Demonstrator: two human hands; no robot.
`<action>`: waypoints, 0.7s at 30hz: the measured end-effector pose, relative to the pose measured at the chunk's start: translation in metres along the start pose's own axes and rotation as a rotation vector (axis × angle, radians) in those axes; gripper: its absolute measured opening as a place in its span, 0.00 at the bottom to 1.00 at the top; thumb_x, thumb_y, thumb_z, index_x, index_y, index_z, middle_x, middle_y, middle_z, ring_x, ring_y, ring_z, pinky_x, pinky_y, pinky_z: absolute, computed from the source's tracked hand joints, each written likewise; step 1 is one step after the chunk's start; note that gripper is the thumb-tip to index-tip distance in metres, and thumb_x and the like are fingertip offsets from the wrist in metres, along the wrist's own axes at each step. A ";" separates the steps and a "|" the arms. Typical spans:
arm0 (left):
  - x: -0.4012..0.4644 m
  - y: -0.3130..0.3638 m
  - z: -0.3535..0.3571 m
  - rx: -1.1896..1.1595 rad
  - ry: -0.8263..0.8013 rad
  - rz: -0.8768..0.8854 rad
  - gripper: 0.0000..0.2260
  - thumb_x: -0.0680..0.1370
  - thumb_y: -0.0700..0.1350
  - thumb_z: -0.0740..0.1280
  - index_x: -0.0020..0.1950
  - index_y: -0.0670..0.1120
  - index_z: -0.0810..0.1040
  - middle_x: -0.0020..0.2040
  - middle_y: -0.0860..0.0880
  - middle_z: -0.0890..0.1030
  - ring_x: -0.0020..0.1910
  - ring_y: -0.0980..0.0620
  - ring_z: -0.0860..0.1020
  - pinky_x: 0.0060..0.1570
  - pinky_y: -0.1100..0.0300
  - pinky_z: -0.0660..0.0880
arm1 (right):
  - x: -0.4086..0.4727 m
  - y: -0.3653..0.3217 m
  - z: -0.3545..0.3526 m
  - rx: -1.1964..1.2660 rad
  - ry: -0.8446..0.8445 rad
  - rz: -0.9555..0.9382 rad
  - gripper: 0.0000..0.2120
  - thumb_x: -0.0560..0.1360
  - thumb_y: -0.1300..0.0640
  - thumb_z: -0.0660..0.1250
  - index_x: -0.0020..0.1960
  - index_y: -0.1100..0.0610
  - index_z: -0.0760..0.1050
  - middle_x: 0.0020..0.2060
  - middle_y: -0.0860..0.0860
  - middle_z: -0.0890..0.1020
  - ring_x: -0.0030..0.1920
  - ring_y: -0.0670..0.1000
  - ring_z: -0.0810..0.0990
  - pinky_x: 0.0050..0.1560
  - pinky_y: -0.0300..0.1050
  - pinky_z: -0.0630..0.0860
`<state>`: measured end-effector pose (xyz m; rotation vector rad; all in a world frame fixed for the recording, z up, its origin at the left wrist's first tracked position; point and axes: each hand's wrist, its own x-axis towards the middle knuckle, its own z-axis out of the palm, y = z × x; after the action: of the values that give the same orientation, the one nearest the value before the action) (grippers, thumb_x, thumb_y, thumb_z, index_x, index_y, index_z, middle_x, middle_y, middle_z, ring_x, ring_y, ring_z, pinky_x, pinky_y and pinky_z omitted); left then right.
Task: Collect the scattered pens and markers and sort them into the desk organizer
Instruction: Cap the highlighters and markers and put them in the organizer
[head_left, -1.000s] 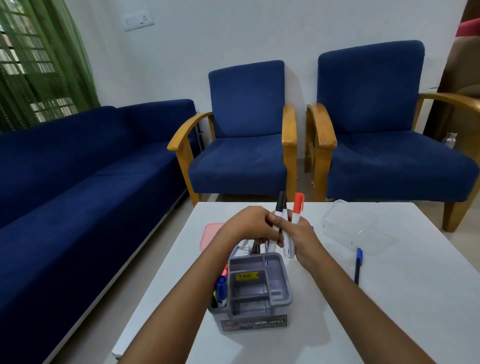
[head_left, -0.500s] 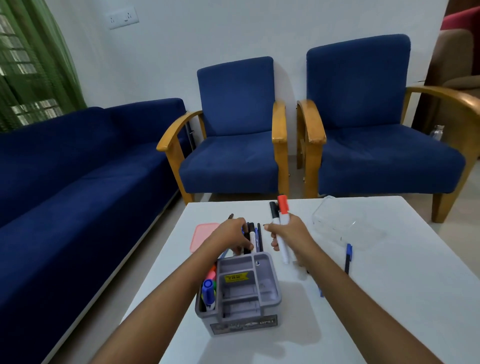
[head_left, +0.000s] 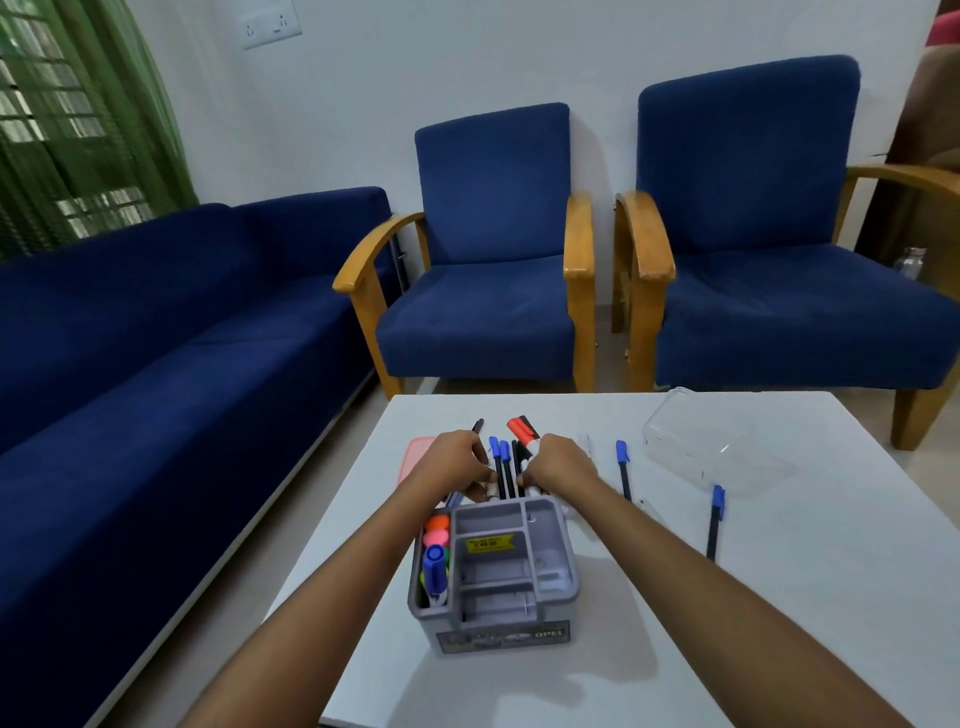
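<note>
A white table carries all items. A grey desk organizer stands near its left side. A pink lid lies flat beyond it, at the far left. A clear plastic container is set at the far right. Two blue-capped pens lie loose between organizer and container, apart from each other.

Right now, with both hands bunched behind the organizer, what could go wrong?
1. The right hand grips the red-capped marker tilted, so it may jam among the standing pens.
2. Pushing could slide the organizer.
3. Two blue-capped pens on the table could be missed.
</note>
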<state>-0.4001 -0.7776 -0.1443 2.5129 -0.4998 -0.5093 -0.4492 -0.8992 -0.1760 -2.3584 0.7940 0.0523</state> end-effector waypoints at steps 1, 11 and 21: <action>0.001 0.000 0.002 -0.016 0.017 0.005 0.07 0.75 0.41 0.70 0.51 0.42 0.75 0.45 0.43 0.83 0.33 0.53 0.81 0.39 0.64 0.79 | 0.000 0.002 -0.001 -0.015 -0.004 0.004 0.19 0.74 0.54 0.69 0.62 0.59 0.71 0.48 0.55 0.77 0.44 0.52 0.75 0.41 0.41 0.70; -0.015 -0.014 -0.010 -0.381 0.194 0.088 0.03 0.78 0.39 0.65 0.47 0.39 0.77 0.37 0.43 0.80 0.32 0.49 0.81 0.42 0.54 0.82 | -0.018 0.010 -0.007 -0.287 0.035 -0.051 0.17 0.74 0.53 0.67 0.61 0.58 0.73 0.55 0.55 0.80 0.54 0.54 0.79 0.46 0.42 0.73; -0.035 -0.058 -0.016 -0.710 0.453 0.061 0.07 0.79 0.38 0.62 0.50 0.37 0.79 0.41 0.41 0.81 0.34 0.48 0.78 0.34 0.60 0.76 | -0.034 0.020 -0.022 -0.060 0.028 -0.049 0.16 0.72 0.51 0.70 0.53 0.59 0.72 0.43 0.53 0.76 0.40 0.49 0.75 0.38 0.39 0.71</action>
<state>-0.4093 -0.7099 -0.1550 1.8341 -0.1701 -0.0543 -0.4914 -0.9061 -0.1619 -2.4392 0.7577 0.0227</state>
